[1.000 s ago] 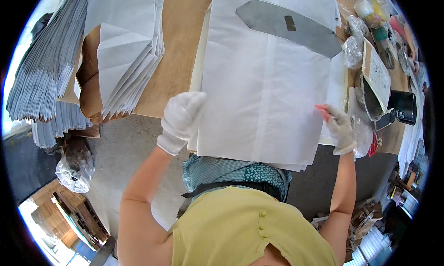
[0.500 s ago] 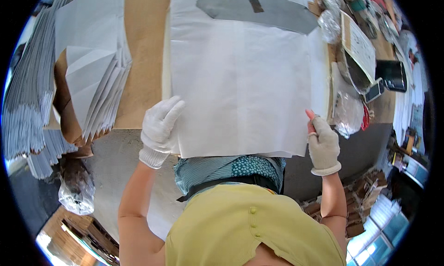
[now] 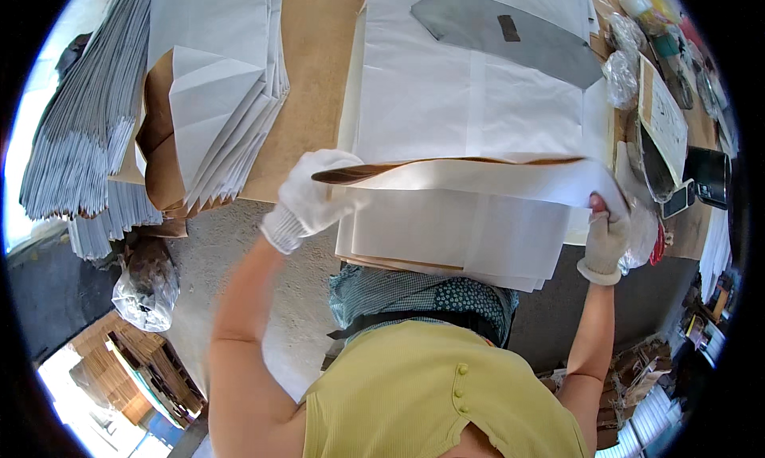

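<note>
the raised near edge of the top white paper sack [image 3: 494, 177], brown on its inside, could crease or tear, since it spans between two hands at its ends and its middle has no hand under it. an uneven pull from either side could also skew it on the stack of white paper sacks [image 3: 422, 239] beneath, whose near edges already sit a little out of line. the grey metal plate [image 3: 550, 53], lying across the far part of the stack, could slide if the paper under it were dragged toward the near side. a wide swing to the right might brush the clear plastic bag [image 3: 642, 233] or the smartphone [image 3: 679, 200] beside the stack. the gloved left hand [image 3: 315, 193] is at the left end of the raised edge, palm turned inward and fingers reaching right, partly below the paper; motion blur softens it, so i cannot tell whether it grips or only supports. the gloved right hand [image 3: 607, 239] is at the right end, a bare thumb tip on the white face, appearing to pinch the sack. both forearms come up from the near side, elbows spread wide of the body, the left one bent inward and the right one nearly upright.
</note>
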Demonstrator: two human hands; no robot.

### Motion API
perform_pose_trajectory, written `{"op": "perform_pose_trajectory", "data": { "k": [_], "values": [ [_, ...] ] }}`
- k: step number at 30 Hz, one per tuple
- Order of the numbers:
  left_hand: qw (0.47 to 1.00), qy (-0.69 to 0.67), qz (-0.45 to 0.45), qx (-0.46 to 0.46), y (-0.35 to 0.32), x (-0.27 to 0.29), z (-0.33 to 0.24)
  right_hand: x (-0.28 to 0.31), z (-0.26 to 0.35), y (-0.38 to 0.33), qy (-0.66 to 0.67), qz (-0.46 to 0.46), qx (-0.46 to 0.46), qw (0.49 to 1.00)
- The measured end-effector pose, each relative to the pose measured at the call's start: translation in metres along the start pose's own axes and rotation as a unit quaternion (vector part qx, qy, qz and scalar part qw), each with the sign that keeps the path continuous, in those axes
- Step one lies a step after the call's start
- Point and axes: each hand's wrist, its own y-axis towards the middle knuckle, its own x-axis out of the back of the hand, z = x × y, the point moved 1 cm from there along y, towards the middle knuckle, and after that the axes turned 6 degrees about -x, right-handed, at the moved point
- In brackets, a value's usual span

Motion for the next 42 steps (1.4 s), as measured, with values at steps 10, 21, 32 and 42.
{"op": "perform_pose_trajectory", "data": {
  "k": [10,21,32,42],
  "values": [
    [0.953,0.189,-0.15,0.183,0.026,-0.061,0.01,-0.07,0.004,0.053,-0.204,-0.083,-0.013,0.975],
    [0.964,0.233,-0.103,-0.083,0.076,-0.094,0.011,-0.078,0.014,0.06,-0.322,-0.042,-0.012,0.946],
    [0.963,0.257,-0.07,0.044,0.103,-0.109,-0.015,-0.194,0.061,0.025,-0.382,-0.037,0.293,0.876],
    [0.973,0.219,-0.057,-0.035,0.092,-0.1,-0.005,-0.113,0.028,0.041,-0.332,-0.072,0.288,0.896]
  ]
}}
